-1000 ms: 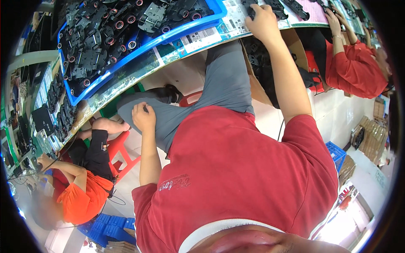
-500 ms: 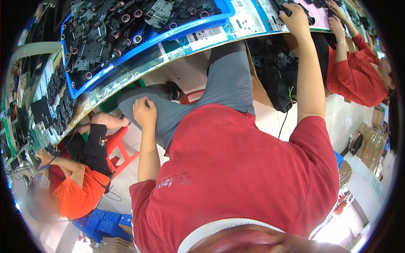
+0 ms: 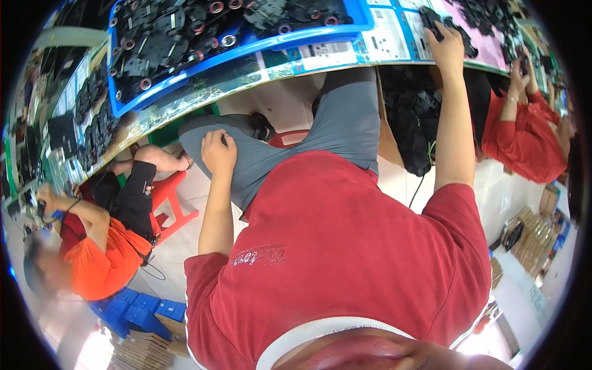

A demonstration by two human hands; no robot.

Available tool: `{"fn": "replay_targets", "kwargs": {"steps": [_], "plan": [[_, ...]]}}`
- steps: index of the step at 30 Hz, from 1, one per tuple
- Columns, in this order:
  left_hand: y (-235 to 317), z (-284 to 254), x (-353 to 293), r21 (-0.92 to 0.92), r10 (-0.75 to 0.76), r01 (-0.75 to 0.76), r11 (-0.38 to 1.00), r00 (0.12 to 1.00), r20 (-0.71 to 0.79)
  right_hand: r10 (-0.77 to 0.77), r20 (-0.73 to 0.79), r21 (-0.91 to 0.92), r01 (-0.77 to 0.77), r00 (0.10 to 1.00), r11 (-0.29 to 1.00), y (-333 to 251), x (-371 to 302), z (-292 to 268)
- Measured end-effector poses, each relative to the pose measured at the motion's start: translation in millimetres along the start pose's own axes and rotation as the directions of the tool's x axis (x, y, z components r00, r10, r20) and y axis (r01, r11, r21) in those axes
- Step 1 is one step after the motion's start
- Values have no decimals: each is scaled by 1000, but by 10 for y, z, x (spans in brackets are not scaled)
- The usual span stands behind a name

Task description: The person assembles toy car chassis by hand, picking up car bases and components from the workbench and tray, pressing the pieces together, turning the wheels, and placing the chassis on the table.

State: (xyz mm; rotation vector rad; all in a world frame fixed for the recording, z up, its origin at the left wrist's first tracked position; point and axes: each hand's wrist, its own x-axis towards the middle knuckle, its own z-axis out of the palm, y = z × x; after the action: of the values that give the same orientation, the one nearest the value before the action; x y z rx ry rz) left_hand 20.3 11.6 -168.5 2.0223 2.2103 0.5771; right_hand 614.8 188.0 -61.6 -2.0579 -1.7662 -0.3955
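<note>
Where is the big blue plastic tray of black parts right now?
In the head view, the blue plastic tray sits on the workbench at upper left, above the left hand, which rests on the grey-trousered knee.

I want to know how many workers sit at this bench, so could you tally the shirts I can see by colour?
Red: 2, the camera wearer's shirt and the right co-worker's shirt.
Orange: 1, the left co-worker's shirt.
Total: 3.

R hand [image 3: 445, 43] on black parts [image 3: 439, 23], L hand [image 3: 218, 153] on knee [image 3: 203, 132]
</note>
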Motion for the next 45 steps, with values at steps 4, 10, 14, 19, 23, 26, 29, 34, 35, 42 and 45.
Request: {"fn": "replay_targets", "kwargs": {"steps": [4, 10, 14, 19, 23, 26, 29, 34, 35, 42, 45], "plan": [[-39, 11, -21, 24, -23, 23, 999, 999, -26, 39, -27, 17, -38, 999, 999, -42, 6, -111], [-59, 48, -28, -27, -28, 27, 999, 999, -23, -18, -6, -43, 18, 1000, 999, -35, -3, -156], [-65, 6, -33, -33, -22, 20, 999, 999, -50, -46, 11, -21, 46, 999, 999, 14, -2, -109], [-83, -2, -36, -46, -38, 35, 998, 998, -48, -27, -67, 17, 28, 997, 999, 49, 10, -86], [-74, -3, -37, -61, -40, 36, 997, 997, -59, -85, 37, -34, 86, 996, 996, 99, -38, -1], [-46, -18, -33, -54, -56, 53, 997, 997, -60, -42, 64, -40, 44, 997, 998, 130, -44, 29], [-62, -29, -50, -78, -59, 55, 995, 997, -52, 39, 47, 9, -39, 998, 999, 104, -94, 5], [-33, -58, -87, -401, -153, 149, 904, 988, 21, 394, 322, 587, -508, 861, 630, -315, -357, -316], [59, -77, -66, -404, -155, 151, 902, 988, 22, 419, 313, 711, -503, 852, 491, -435, -447, -451], [1168, -623, 143, -864, 213, 463, 199, 840, 499, 72, 107, 777, -129, 992, 616, -1842, -1016, -1343], [1503, -842, 217, -888, 366, 457, 45, 820, 440, -312, 17, 746, 196, 950, 636, -2517, -1214, -1399]]}}
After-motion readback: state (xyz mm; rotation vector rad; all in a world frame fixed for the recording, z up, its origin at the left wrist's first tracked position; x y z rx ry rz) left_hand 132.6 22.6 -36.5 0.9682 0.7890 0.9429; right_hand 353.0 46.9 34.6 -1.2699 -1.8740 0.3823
